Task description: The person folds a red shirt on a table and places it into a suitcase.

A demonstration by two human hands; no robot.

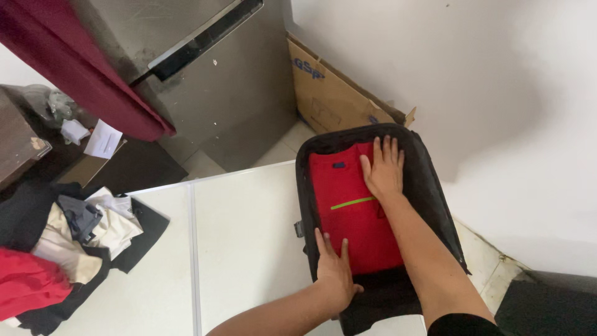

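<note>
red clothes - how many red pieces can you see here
2. One folded red garment lies in the open black suitcase under the left hand and right hand. Another red piece sits in the clothes pile at far left. More may be hidden.

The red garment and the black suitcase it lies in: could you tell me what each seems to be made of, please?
The red garment looks like soft matte knit fabric: folded flat, with a thin lime stripe, both hands pressing on it. The black suitcase seems soft-sided woven synthetic cloth, going by its dull sheen and pliant, rounded rim, though the exact fibre cannot be told.
</note>
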